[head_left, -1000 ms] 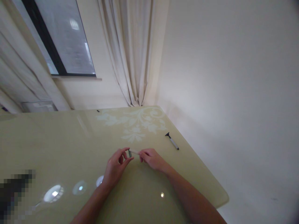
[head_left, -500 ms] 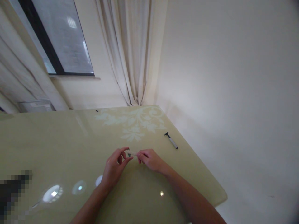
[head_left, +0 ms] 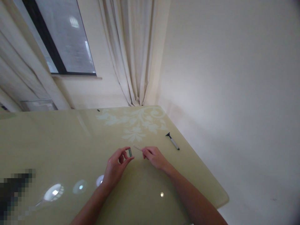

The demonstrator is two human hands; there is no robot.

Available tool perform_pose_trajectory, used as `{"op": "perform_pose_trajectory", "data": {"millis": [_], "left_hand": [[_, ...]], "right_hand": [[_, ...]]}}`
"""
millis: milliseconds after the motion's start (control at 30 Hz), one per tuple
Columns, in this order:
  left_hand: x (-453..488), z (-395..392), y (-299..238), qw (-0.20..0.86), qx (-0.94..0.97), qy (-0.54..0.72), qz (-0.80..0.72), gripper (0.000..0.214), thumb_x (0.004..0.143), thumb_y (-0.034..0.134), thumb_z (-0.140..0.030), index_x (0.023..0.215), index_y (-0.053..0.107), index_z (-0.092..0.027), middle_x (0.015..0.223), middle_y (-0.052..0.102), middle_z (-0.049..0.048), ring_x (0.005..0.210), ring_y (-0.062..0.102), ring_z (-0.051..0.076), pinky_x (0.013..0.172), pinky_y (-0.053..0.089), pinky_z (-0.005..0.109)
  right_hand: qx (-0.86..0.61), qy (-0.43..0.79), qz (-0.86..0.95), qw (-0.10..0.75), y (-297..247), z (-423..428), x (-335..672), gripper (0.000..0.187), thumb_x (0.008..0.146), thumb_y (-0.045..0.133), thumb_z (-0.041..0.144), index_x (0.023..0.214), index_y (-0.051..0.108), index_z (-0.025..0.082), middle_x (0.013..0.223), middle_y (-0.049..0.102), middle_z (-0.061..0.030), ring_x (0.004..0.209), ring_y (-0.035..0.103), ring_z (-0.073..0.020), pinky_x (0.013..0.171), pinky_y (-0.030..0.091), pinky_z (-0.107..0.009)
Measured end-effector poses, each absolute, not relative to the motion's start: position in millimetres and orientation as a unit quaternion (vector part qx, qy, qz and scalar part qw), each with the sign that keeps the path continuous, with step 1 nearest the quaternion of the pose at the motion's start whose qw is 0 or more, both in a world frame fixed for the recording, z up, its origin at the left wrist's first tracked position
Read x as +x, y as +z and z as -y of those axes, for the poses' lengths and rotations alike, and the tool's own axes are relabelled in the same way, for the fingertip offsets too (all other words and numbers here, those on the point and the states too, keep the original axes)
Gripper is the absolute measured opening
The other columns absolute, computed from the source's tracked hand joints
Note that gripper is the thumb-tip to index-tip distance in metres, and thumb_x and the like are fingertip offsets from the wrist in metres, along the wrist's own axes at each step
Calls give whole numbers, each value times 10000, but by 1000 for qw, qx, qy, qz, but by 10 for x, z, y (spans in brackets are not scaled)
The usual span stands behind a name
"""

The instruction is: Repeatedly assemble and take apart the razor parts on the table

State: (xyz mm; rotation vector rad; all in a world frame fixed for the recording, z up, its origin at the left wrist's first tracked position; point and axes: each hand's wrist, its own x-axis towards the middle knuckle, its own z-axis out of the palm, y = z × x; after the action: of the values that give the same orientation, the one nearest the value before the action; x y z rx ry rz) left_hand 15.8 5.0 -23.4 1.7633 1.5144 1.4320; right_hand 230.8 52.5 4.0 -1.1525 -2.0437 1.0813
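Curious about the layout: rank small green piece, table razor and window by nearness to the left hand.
1. The small green piece, pinched in the left hand.
2. The razor, right, on the table.
3. The window, far left.

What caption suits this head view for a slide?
Left hand pinches a small greenish piece, right hand a thin pale stick; a razor lies on the table.

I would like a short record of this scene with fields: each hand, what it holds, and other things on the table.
left hand: pinches small greenish piece
right hand: holds thin pale stick, tip not touching the piece
table: glossy yellow-green, floral print
on table: razor near right edge
behind: curtain, window
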Motion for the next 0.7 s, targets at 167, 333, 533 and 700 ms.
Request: {"op": "perform_pose_trajectory", "data": {"millis": [167,333,533,700], "left_hand": [[158,-52,-251,209,639,506,-540,406,838,765,-458,1161,707,-218,742,596,-38,591,507,126,595,471,250],[166,-39,-223,209,634,506,-546,415,834,757,-469,1157,705,-215,738,592,-35,583,500,126,594,476,255],[163,-32,-200,222,620,508,-555,421,821,761,-479,1147,711,-217,729,590,-35,584,509,129,581,475,254],[165,-51,-213,227,616,516,-551,412,810,774,-455,1136,719,-209,721,590,-39,579,503,124,578,464,248]], "right_hand": [[-412,406,773,261,49,-508,2294,417,1033,496,318,674,632,157,576,469,38,581,446,-112,595,290,-248],[-404,408,776,260,42,-504,2297,431,1046,478,345,694,645,161,589,479,36,584,453,-115,601,300,-249],[-434,378,772,270,25,-513,2302,445,1048,470,341,673,627,160,595,492,27,601,470,-120,610,300,-254],[-405,393,785,254,15,-511,2294,428,1042,476,335,679,623,163,589,490,33,595,467,-116,611,298,-250]]}}
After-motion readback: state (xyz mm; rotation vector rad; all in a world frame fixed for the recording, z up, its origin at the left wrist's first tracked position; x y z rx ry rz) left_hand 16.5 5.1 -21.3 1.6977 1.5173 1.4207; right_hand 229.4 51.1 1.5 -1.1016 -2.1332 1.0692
